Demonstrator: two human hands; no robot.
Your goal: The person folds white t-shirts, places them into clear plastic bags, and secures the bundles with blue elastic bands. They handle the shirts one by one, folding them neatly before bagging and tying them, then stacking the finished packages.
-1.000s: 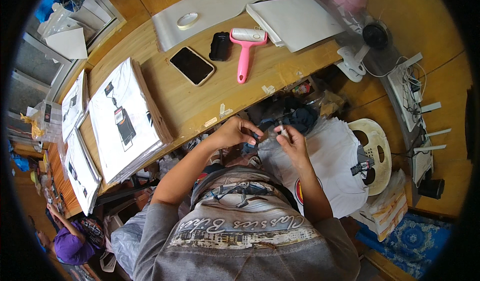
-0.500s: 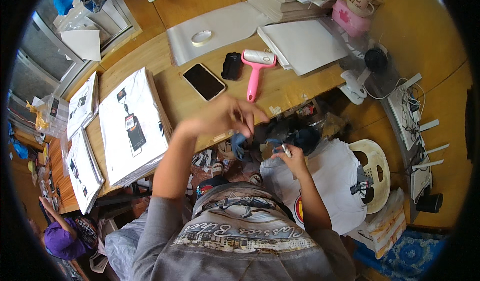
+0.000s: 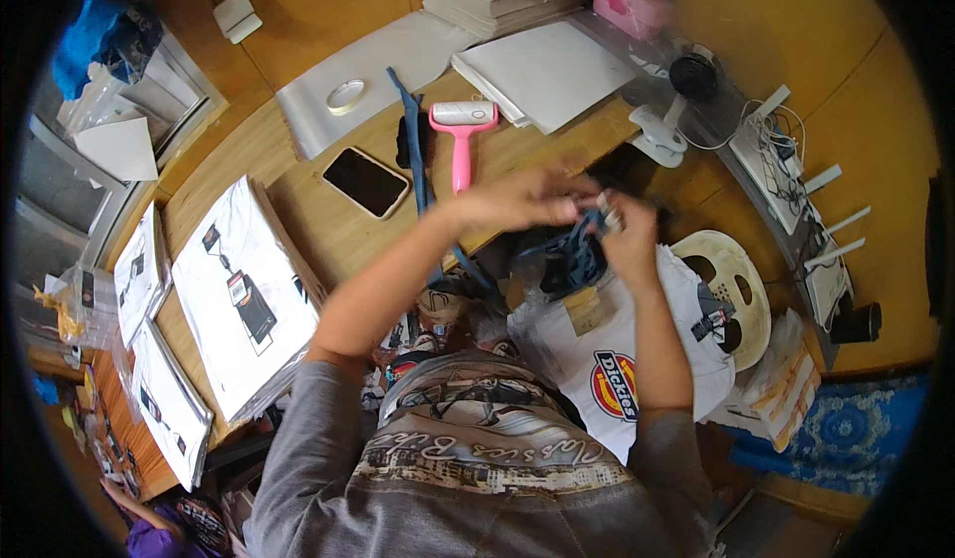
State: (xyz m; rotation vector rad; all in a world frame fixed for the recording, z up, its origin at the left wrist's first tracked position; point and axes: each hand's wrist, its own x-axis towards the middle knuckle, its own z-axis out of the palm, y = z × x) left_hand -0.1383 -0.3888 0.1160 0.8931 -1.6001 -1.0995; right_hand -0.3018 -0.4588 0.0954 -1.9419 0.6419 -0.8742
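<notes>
My left hand point(image 3: 537, 200) reaches across to my right hand point(image 3: 629, 235), and the two meet above the table's front edge. Motion smears the left fingers, so what they pinch, if anything, does not show. The right fingers are closed round a small silvery-white thing point(image 3: 609, 212), its kind not clear. Tangled dark blue fabric strips point(image 3: 575, 258) hang just below the hands. One long blue strip point(image 3: 413, 125) stretches over the table, across a black case point(image 3: 405, 145), and passes behind my left forearm. Below the right hand lies a white printed shirt point(image 3: 652, 329).
A pink lint roller point(image 3: 462, 145), a phone point(image 3: 366, 182) and a tape roll point(image 3: 346, 95) lie on the table. Stacked printed shirts point(image 3: 239, 279) are at left, papers point(image 3: 547, 71) at the back. A cream plastic stool point(image 3: 751, 289) stands at right. Another person point(image 3: 154, 533) is at lower left.
My left hand has moved right to meet the right hand, which has risen. A long blue strip now stretches across the table. The view has shifted to the right.
</notes>
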